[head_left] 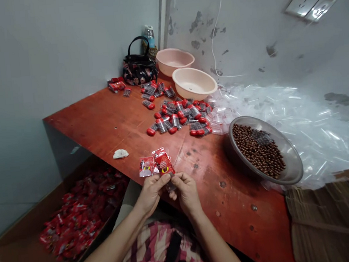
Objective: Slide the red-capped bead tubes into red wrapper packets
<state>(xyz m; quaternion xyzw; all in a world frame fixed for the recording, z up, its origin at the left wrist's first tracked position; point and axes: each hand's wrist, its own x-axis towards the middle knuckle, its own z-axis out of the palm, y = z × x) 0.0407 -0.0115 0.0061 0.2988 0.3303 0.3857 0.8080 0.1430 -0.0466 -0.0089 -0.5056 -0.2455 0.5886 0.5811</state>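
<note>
Both hands meet at the table's near edge over one red printed packet [164, 164]. My left hand [151, 193] pinches it with the thumb on top. My right hand [184, 189] grips its lower right end, where a dark part shows between the fingers; I cannot make out exactly what that part is. Two more small red packets lie flat just beyond the fingers, one with a clear lower half [146, 166] and the other partly covered by the held one. A crumpled white scrap [120, 153] rests to the left of them.
Several red-capped clear containers with dark contents [175, 120] are heaped mid-table. Right of them stand a grey bowl of brown balls [298, 172] and a pile of clear plastic containers [312, 122]. Two basins [202, 85] and a handbag [139, 72] are behind. A carton [16, 249] of red packets sits lower left.
</note>
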